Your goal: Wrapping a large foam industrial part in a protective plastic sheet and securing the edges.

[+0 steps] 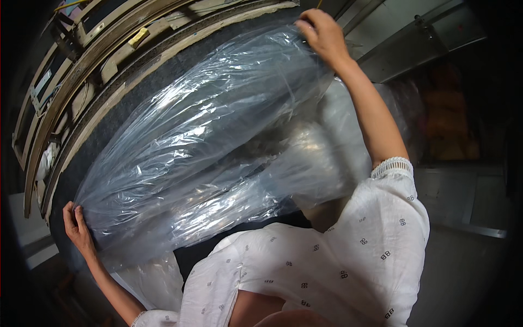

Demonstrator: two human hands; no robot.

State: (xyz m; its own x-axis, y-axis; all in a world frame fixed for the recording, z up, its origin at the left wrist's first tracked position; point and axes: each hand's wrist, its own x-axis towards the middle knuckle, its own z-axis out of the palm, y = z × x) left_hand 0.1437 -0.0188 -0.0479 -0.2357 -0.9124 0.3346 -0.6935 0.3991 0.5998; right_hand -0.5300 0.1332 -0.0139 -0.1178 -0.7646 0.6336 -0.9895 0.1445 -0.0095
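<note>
A wide sheet of clear plastic film (180,131) stretches between my two hands, wrinkled and shiny, over a dark work surface (122,101). At the lower left, my left hand (78,226) pinches the film's gathered corner. My right hand (322,37) is at the far right end of the film, its fingers curled over the edge; the fingertips are slightly blurred. Between the hands the film sags and falls toward my body. More loose film (313,158) hangs beneath my right arm, and its lower folds lie in front of my white printed shirt.
Along the far left runs a machine with long metal bars (81,103) and a worn edge strip. A small yellow piece (139,37) sits among the bars. Grey metal panels (419,35) stand at the upper right, and a brownish-orange object (449,114) shows dimly on the right.
</note>
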